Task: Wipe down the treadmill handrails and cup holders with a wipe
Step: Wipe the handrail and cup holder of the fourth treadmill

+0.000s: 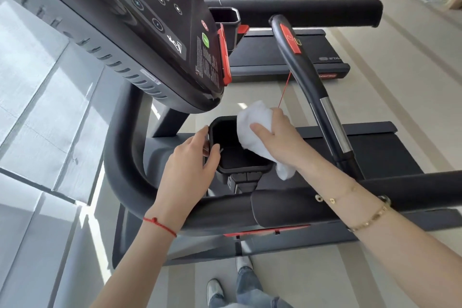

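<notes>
Where the wipe [252,117] drapes, it hides the cup holder [242,170] rim.

Two hands [190,165] [280,142], one wipe [252,120], two cup holders [241,159] [225,16]

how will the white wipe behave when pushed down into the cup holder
Probably floppy: the wipe bunches in the right hand and a loose tail droops by the wrist. Likely light, since a loose grip holds it. Being so crumpled, it should mould to the walls of the cup holder rather than skid.
</notes>
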Motion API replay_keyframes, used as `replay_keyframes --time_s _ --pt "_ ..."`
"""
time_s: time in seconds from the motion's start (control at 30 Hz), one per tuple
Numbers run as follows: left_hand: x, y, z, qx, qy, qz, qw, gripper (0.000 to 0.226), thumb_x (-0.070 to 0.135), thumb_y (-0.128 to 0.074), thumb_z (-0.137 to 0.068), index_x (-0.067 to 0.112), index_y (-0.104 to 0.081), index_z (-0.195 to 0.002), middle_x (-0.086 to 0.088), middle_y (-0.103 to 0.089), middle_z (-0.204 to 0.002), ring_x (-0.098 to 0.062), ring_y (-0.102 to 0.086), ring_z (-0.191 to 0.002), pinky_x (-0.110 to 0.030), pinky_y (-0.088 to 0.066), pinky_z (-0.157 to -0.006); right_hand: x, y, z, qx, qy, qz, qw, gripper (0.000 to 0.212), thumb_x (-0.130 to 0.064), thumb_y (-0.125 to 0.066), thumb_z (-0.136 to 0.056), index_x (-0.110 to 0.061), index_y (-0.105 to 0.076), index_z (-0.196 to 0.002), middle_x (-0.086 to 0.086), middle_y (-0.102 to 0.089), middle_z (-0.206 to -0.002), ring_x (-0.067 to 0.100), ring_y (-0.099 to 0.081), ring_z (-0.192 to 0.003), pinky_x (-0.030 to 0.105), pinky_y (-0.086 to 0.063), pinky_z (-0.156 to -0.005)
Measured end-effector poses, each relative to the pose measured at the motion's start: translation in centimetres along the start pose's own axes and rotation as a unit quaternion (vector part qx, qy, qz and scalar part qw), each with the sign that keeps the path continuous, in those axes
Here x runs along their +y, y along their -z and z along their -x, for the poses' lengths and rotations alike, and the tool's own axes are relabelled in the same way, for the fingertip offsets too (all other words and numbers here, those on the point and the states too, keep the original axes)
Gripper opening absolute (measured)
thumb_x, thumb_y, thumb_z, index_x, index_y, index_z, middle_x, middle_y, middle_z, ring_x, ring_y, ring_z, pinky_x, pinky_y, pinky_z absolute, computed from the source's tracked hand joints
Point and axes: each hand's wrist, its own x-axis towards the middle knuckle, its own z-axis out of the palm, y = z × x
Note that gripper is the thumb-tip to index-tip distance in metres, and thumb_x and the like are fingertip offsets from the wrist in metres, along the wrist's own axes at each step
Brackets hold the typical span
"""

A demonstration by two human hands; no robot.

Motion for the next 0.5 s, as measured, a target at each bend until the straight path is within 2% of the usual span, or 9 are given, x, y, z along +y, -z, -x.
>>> replay_keyframes --time_s 0.1,0.2,0.27,0.33,0.4,0.5 --pt "0.1 -0.1 0.0 -0.004 -0.005 0.003 1.000 0.045 0.033 -0.051 -0.094 0.014 -0.053 -0.135 0.002 -0.069 -0.096 -0.017 -0.066 -0.089 -0.036 -0.054 -0.081 0.9 -0.8 2.8 0.020 0.004 -0.018 1.000 0.057 -0.033 -0.049 -0.100 -0.006 -0.025 -0.143 0.011 -0.036 -0.139 0.026 -0.041 -0.126 0.029 -0.034 -0.095" --pt "0.0 -0.1 0.0 -0.005 -0.001 0.005 1.000 0.045 0.032 -0.052 -0.095 0.014 -0.053 -0.136 0.001 -0.069 -0.098 -0.019 -0.066 -0.089 -0.038 -0.055 -0.083 2.2 -1.4 5.4 0.024 0.015 -0.025 0.999 0.057 -0.036 -0.049 -0.099 -0.007 -0.026 -0.142 0.007 -0.037 -0.136 0.022 -0.042 -0.122 0.029 -0.036 -0.093" --pt "0.0 -0.1 0.0 -0.006 0.000 0.006 1.000 0.045 0.031 -0.053 -0.095 0.014 -0.052 -0.137 0.001 -0.069 -0.098 -0.019 -0.067 -0.090 -0.038 -0.055 -0.083 2.2 -1.0 4.6 0.005 0.009 -0.001 1.000 0.057 -0.038 -0.048 -0.099 -0.006 -0.026 -0.141 0.008 -0.038 -0.136 0.021 -0.044 -0.117 0.029 -0.035 -0.089" --pt "0.1 -0.1 0.1 -0.005 0.001 0.003 1.000 0.045 0.031 -0.053 -0.095 0.014 -0.052 -0.137 0.001 -0.069 -0.097 -0.020 -0.067 -0.089 -0.038 -0.055 -0.082 1.8 -0.3 2.3 -0.008 0.024 0.047 0.999 0.058 -0.038 -0.047 -0.099 -0.003 -0.026 -0.142 0.013 -0.037 -0.140 0.026 -0.043 -0.122 0.029 -0.034 -0.090" --pt "0.2 0.0 0.1 -0.001 0.003 0.002 1.000 0.045 0.032 -0.053 -0.095 0.014 -0.052 -0.137 0.002 -0.068 -0.095 -0.019 -0.067 -0.088 -0.040 -0.055 -0.081 0.7 0.5 -0.2 -0.018 0.083 0.110 0.990 0.060 -0.036 -0.047 -0.100 -0.005 -0.024 -0.145 0.014 -0.035 -0.144 0.028 -0.038 -0.130 0.032 -0.032 -0.099" --pt "0.3 0.0 0.2 0.003 0.006 0.011 1.000 0.044 0.031 -0.055 -0.094 0.017 -0.053 -0.135 0.006 -0.066 -0.092 -0.016 -0.066 -0.086 -0.040 -0.055 -0.080 -1.5 0.5 -3.4 -0.087 0.212 0.182 0.956 0.057 -0.035 -0.053 -0.098 -0.012 -0.031 -0.145 0.008 -0.040 -0.145 0.026 -0.037 -0.133 0.035 -0.031 -0.106"
